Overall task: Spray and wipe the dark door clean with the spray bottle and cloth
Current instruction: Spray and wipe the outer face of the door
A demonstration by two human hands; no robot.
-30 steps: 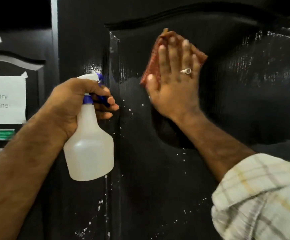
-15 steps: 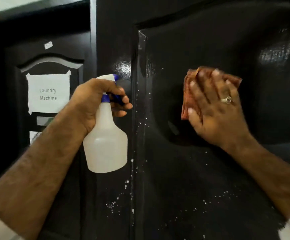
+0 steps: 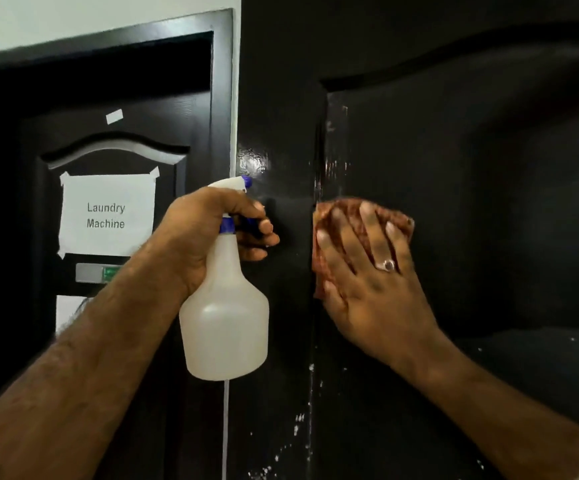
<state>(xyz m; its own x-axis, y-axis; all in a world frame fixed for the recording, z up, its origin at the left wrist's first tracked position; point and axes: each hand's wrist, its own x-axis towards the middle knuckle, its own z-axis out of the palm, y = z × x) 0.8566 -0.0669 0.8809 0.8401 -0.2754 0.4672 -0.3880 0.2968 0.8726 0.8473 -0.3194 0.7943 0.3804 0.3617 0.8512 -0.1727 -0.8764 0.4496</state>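
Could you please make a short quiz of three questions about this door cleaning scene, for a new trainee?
1. True or false: the left hand holds the spray bottle.
2. The right hand presses the cloth against: A) the paper sign, B) the dark door, C) the wall.
3. Fill in: the paper sign reads "Laundry ____".

Key: 1 true; 2 B; 3 Machine.

Bare door panel lay open at the frame's right and upper right. At centre, the spray bottle (in the left hand) stood just left of the cloth, narrowing that gap.
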